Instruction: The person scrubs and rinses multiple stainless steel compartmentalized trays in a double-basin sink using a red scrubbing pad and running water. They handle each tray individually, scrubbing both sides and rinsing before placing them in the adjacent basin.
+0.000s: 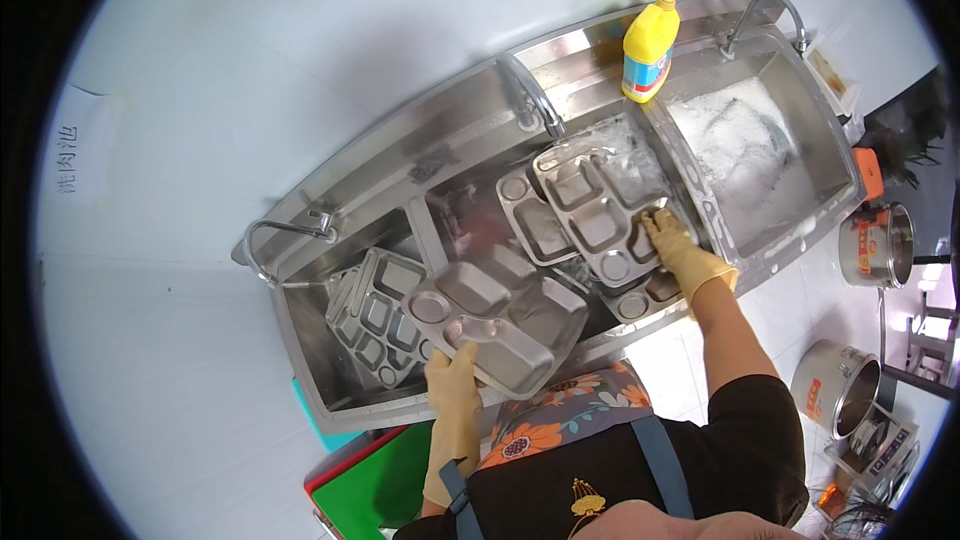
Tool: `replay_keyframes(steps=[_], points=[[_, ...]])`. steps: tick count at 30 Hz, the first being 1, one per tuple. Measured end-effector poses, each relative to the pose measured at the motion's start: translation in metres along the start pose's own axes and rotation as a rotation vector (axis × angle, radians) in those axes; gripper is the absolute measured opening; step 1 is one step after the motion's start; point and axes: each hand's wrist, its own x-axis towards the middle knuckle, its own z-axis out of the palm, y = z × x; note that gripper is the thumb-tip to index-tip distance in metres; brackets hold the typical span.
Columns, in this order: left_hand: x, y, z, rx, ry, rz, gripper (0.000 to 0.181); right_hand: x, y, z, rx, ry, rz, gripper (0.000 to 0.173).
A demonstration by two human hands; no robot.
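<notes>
My left hand, in a yellow rubber glove, grips the near edge of a stainless steel compartment tray. That tray is tilted over the divider and front of the sink. My right hand, gloved alike, has its fingers over the right edge of another steel compartment tray in the middle basin; its thumb is hidden. Beneath that one lie a second tray and a third tray, both partly covered. Several trays lean stacked in the left basin.
The three-basin steel sink has foamy water in its right basin. Taps include a middle one. A yellow pump bottle stands on the back ledge. Steel pots are at right; a green board is below left.
</notes>
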Motion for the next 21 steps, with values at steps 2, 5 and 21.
replay_keyframes(steps=[2,5,21], points=[[-0.017,0.019,-0.003,0.238,0.073,0.096,0.028,0.006,0.020,0.013,0.183,0.060,-0.040,0.097],[-0.015,0.028,-0.006,0.579,0.116,0.198,0.036,0.005,0.025,0.027,0.272,0.068,0.076,0.091],[0.018,0.010,-0.158,-0.452,0.133,0.204,0.041,-0.123,0.009,-0.140,1.140,0.596,0.223,0.032]])
